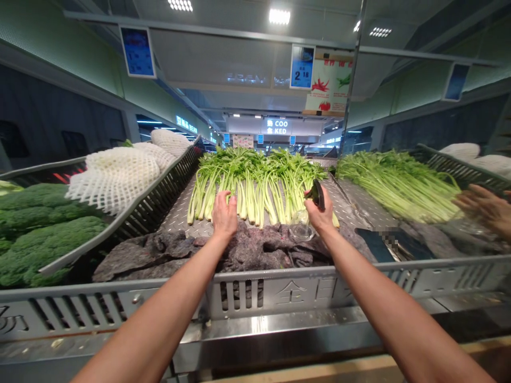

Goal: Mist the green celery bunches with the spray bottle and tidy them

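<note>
The person's bare left forearm [159,303] and right forearm [393,298] reach forward from the lower corners, converging slightly. The left hand [225,214] is loosely bent, back upward, thumb on its inner side. The right hand [324,208] is curled into a grip, level with the left and well apart from it.

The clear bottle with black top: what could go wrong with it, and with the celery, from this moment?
The clear bottle, held in the right hand, has its base by the crumpled grey cloth; if released on those uneven folds, it might tip.

The left hand is close to the stalk ends of the celery, so a careless sideways move could disturb the row.
</note>
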The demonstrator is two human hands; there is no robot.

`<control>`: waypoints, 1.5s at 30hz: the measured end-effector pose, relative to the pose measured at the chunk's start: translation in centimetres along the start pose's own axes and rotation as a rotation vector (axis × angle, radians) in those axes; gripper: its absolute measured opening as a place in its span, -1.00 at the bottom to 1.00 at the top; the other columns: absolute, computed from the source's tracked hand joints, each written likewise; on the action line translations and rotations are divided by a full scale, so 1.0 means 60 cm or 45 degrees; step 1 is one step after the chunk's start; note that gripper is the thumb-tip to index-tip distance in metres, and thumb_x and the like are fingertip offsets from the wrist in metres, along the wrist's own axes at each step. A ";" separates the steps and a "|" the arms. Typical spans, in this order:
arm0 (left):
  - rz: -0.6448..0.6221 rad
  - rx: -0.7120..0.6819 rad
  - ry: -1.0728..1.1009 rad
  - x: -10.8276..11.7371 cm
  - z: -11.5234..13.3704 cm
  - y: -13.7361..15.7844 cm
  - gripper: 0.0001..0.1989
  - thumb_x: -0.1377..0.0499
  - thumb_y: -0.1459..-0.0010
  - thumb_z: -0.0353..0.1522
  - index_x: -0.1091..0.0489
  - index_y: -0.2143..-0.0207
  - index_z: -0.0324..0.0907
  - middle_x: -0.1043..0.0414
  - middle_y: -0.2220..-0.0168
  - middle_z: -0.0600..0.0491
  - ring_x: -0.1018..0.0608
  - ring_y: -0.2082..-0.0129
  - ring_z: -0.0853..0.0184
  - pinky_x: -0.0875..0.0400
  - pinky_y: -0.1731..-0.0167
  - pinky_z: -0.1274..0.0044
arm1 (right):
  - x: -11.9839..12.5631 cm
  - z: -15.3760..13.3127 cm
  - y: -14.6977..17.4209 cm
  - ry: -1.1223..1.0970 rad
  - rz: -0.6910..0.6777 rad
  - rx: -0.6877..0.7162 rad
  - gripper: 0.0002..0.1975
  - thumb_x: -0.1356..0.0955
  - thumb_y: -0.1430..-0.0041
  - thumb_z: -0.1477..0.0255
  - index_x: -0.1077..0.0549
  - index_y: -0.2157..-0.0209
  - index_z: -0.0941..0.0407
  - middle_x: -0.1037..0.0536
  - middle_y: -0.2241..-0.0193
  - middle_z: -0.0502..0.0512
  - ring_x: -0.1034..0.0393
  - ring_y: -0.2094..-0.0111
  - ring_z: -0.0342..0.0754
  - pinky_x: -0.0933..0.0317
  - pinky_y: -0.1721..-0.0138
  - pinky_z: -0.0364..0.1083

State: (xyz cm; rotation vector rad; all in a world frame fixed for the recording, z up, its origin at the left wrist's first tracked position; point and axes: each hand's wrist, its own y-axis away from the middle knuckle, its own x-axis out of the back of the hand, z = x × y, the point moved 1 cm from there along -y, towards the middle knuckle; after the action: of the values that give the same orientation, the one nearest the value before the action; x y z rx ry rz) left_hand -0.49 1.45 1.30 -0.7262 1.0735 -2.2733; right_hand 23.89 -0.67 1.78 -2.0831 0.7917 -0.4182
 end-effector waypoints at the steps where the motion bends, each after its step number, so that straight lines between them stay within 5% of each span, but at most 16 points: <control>1: 0.001 -0.004 0.002 0.000 0.000 0.000 -0.64 0.18 -0.11 -0.25 -0.20 0.14 -0.24 -0.26 0.11 -0.11 -0.30 0.07 0.21 -0.17 0.06 0.35 | 0.000 -0.001 0.000 0.001 -0.005 -0.008 -0.74 -0.23 0.21 0.46 -0.35 0.36 0.12 -0.41 0.43 -0.02 -0.25 0.44 -0.13 -0.12 0.34 -0.12; 17: 0.014 0.022 0.064 0.002 -0.001 0.001 -0.67 0.18 -0.10 -0.25 -0.21 0.17 -0.18 -0.26 0.13 -0.08 -0.29 0.04 0.21 -0.17 0.05 0.33 | -0.007 -0.005 0.008 0.047 -0.213 -0.099 -0.70 -0.23 0.24 0.39 -0.37 0.35 0.11 -0.39 0.51 -0.06 -0.21 0.54 -0.16 -0.12 0.44 -0.13; 24: -0.003 0.019 0.054 0.002 -0.001 0.001 -0.65 0.19 -0.11 -0.25 -0.21 0.16 -0.21 -0.26 0.12 -0.11 -0.28 0.04 0.19 -0.16 0.05 0.31 | -0.019 0.017 0.009 -0.050 -0.571 -0.238 -0.74 -0.25 0.22 0.36 -0.38 0.40 0.16 -0.39 0.51 -0.02 -0.24 0.49 -0.14 -0.13 0.42 -0.13; 30: -0.002 0.017 0.060 0.001 -0.002 0.002 -0.68 0.17 -0.10 -0.24 -0.22 0.18 -0.17 -0.26 0.13 -0.07 -0.29 0.05 0.21 -0.17 0.04 0.32 | -0.020 0.016 0.013 -0.076 -0.647 -0.196 -0.69 -0.30 0.25 0.39 -0.35 0.34 0.14 -0.41 0.44 -0.01 -0.27 0.44 -0.12 -0.15 0.35 -0.10; 39: -0.009 -0.004 0.038 0.000 -0.001 0.002 -0.67 0.17 -0.10 -0.25 -0.23 0.18 -0.18 -0.26 0.14 -0.08 -0.30 0.06 0.21 -0.18 0.05 0.33 | -0.011 0.012 0.004 -0.154 -0.253 -0.085 -0.75 -0.27 0.19 0.37 -0.37 0.37 0.13 -0.43 0.39 0.00 -0.30 0.37 -0.08 -0.15 0.30 -0.10; 45: -0.015 -0.011 0.029 0.000 -0.001 0.003 -0.67 0.17 -0.11 -0.26 -0.23 0.17 -0.20 -0.26 0.14 -0.09 -0.29 0.06 0.21 -0.18 0.05 0.33 | -0.007 0.007 0.007 -0.046 -0.199 -0.045 -0.77 -0.25 0.18 0.38 -0.38 0.39 0.13 -0.43 0.43 0.00 -0.30 0.40 -0.09 -0.15 0.32 -0.10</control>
State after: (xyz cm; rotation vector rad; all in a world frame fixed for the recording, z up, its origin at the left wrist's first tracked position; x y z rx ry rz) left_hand -0.50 1.37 1.13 -0.7130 1.0931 -2.2933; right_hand 23.61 -0.32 1.19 -2.1881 0.6212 -0.4529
